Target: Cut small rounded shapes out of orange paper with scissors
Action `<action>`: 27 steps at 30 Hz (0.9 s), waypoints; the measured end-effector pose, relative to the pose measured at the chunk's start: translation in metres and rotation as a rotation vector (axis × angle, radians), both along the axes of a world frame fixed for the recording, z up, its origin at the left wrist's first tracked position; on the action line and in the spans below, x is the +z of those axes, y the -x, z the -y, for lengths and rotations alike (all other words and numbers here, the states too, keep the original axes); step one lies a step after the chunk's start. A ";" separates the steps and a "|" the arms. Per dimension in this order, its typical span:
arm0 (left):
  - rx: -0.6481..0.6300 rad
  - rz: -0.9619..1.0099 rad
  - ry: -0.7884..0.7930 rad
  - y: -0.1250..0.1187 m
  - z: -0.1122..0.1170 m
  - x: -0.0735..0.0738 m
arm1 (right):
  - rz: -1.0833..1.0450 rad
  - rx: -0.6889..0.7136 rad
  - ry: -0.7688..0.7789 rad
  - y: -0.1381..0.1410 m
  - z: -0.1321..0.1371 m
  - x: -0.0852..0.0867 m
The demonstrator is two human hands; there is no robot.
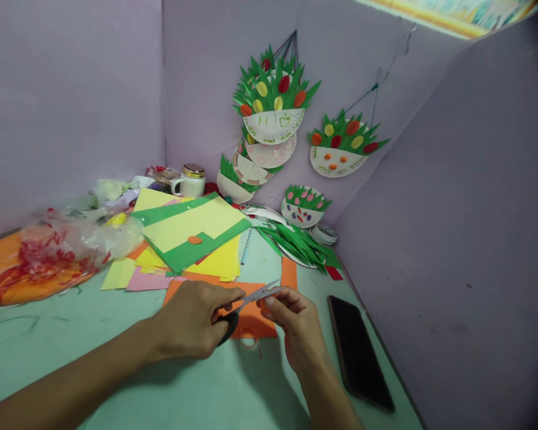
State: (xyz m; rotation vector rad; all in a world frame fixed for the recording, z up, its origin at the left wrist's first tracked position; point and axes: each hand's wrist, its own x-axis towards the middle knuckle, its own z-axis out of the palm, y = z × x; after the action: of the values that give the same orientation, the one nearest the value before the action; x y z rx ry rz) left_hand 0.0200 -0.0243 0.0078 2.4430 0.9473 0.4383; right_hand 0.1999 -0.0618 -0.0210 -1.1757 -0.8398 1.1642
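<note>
My left hand [190, 319] is closed around the black handle of a pair of scissors [256, 295]. The blades point up and to the right, slightly parted, reaching my right hand [298, 322]. Its thumb and fingers pinch what looks like a small piece of orange paper, mostly hidden by the fingers and blades. Beneath both hands an orange paper sheet [255, 325] lies on the table, with thin curled orange scraps [251, 343] at its front edge. An orange paper strip [289, 272] lies just beyond the right hand.
Green and yellow sheets [192, 224] are stacked at the back, an orange paper oval [195, 240] on top. Cut green paper strips [296, 242] fill a plate near the wall. A phone [358, 352] lies right, a plastic bag [72, 239] left. Paper-plate flower baskets [275, 122] hang behind.
</note>
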 end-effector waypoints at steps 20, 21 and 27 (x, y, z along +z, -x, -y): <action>-0.017 0.045 0.049 0.002 -0.002 -0.002 | -0.018 -0.009 0.003 0.001 0.001 -0.001; -0.023 0.058 0.051 0.002 -0.002 -0.003 | -0.021 -0.012 0.005 0.001 0.000 -0.001; 0.040 0.191 0.196 0.001 -0.006 -0.007 | -0.098 -0.079 0.042 0.000 -0.002 0.000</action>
State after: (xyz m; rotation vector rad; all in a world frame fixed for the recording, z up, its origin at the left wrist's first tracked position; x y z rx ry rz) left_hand 0.0189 -0.0180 0.0011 2.1667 0.9135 0.5544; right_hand 0.1998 -0.0599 -0.0206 -1.1662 -0.6919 1.1700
